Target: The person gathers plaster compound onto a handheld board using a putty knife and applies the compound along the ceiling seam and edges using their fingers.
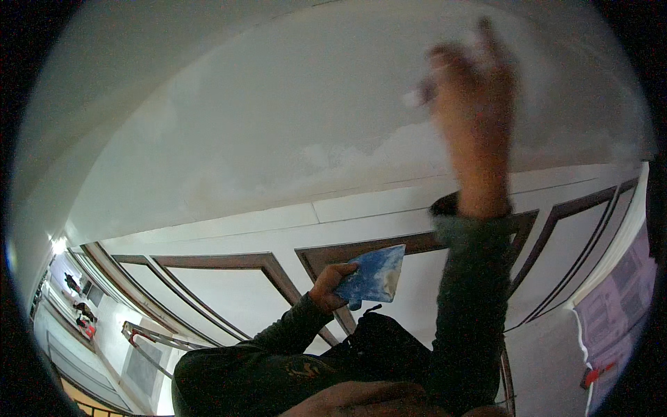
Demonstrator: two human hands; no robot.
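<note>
My left hand (328,285) grips a blue spreader (365,278) smeared with white filler, held low at the middle of the view. My right hand (472,83) is raised against or just below a pale plastered surface (278,97) with uneven lighter patches; whether it touches cannot be told. Its fingers are blurred and partly curled around something pale that I cannot make out.
Below the plaster runs white panelling with dark-edged frames (215,260). An aluminium stepladder (160,340) stands at lower left, near a bright opening with small, indistinct objects. A pinkish sheet (618,285) with a red object (594,375) on it lies at far right.
</note>
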